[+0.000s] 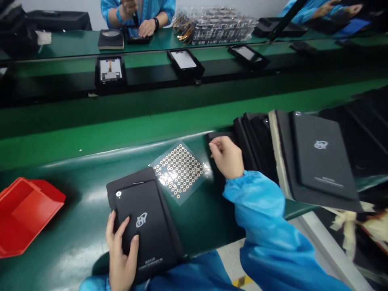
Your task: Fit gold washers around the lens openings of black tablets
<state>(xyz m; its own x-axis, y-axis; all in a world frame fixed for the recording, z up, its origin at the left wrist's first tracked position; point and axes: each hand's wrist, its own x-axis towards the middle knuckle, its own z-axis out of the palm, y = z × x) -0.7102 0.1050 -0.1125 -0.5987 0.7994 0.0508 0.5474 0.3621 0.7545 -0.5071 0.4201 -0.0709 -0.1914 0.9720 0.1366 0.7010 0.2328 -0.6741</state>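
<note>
Our left hand flat on tablet. Right hand pinched by sticker sheet, right of tablet. Sticker step, we think; needs gentle pinch.

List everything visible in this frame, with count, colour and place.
tablet back cover: one, black, logo up, on a foam pad on the near bench
sticker sheet: one, clear with small rings, beside the pad
bin: one, red, far left
stacked trays: several, black, right side
belt trays: three, black, on the conveyor behind
clear trays: one stack, far bench
co-worker: one, blue sleeves, far bench
left hand: lying on the tablet back cover
right hand: blue sleeve, fingers at the stacked trays' left edge
</note>
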